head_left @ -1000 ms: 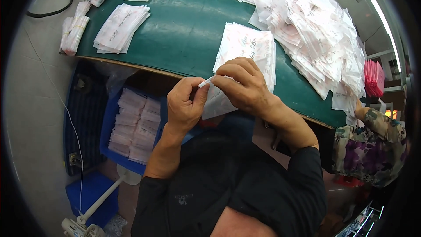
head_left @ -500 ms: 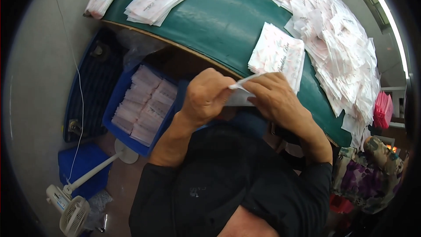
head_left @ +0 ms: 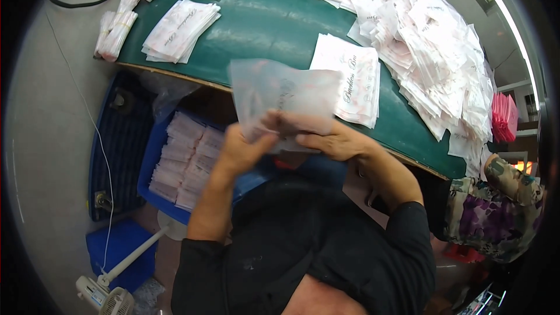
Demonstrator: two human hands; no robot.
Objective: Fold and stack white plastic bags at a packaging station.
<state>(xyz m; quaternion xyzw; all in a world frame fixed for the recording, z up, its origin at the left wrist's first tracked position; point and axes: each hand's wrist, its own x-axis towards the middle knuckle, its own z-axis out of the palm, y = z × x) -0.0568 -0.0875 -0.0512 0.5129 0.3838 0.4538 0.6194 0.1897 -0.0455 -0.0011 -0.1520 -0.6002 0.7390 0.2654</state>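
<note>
Now; left hand [head_left: 247,149], right hand [head_left: 336,142]; both pinching one bag [head_left: 284,90]; two bag stacks [head_left: 181,30] beyond

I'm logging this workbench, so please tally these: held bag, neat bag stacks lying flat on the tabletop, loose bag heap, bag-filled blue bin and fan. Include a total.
Held bag: 1
Neat bag stacks, left stack and right stack: 2
Loose bag heap: 1
Bag-filled blue bin: 1
Fan: 1
Total: 6

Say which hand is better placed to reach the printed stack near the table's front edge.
Probably the right hand: it is nearer the printed stack, which lies toward that side. The left hand is farther off. Both hands hold the translucent bag, though.
</note>
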